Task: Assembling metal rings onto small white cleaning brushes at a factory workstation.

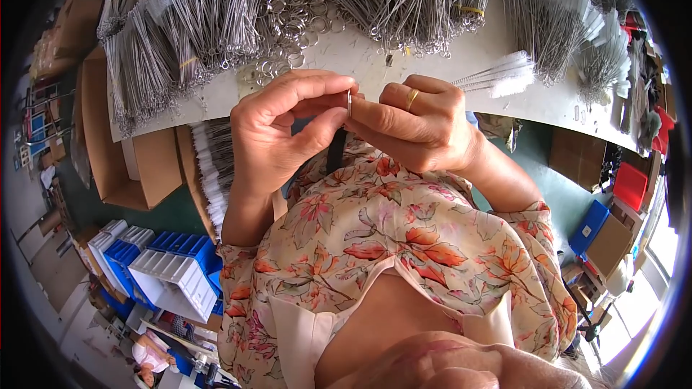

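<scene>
A metal ring [349, 104], seen almost edge-on, stands between the fingertips of both hands, just past the table's near edge. My left hand [277, 115] pinches it between thumb and forefinger. My right hand [422, 119] is closed, with its fingertips against the other side of the ring; a gold band [411, 99] is on one finger. From behind that hand, a few wire-handled brushes [501, 75] with white bristles stick out to the right; whether the hand grips their handles is hidden. A pile of loose metal rings [292, 25] lies on the table beyond my left hand.
Large bundles of wire brushes [216, 14] and more brushes [404, 0] crowd the white table [346, 57]. An open cardboard box [155, 173] stands at the left below the edge, near stacked blue and white crates [173, 281]. Another person [150, 353] is far off at lower left.
</scene>
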Tool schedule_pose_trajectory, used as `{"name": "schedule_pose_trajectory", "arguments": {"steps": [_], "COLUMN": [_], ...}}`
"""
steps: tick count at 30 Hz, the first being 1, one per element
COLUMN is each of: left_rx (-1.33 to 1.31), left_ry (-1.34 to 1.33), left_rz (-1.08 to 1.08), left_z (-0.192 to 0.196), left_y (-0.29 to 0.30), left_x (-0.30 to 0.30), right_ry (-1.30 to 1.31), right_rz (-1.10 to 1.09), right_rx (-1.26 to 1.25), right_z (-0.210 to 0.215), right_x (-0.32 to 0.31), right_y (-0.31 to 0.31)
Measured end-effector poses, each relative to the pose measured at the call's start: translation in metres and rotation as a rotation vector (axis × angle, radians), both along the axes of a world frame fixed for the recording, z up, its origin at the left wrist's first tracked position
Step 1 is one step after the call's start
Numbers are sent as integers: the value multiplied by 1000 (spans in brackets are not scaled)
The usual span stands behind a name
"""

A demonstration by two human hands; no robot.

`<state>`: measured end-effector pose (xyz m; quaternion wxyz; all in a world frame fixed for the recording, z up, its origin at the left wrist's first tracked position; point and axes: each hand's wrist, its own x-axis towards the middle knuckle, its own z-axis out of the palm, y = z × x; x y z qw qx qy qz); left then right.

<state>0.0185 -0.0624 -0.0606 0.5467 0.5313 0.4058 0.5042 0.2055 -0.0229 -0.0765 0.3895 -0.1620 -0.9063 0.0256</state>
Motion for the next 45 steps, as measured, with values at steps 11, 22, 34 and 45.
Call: {"name": "schedule_pose_trajectory", "arguments": {"steps": [11, 22, 34, 45], "left_rx": [640, 530, 187, 42], "left_ry": [382, 334, 577, 1233], "left_rz": [394, 320, 436, 632], "left_z": [-13, -18, -34, -51], "left_y": [5, 10, 96, 146], "left_x": [15, 3, -87, -131], "right_ry": [563, 478, -133, -108], "right_rz": [139, 139, -173, -560], "right_rx": [-1684, -1701, -241, -331], "right_z": [26, 16, -75, -10], "right_x": [-6, -14, -20, -10], "right_y": [5, 13, 15, 106]}}
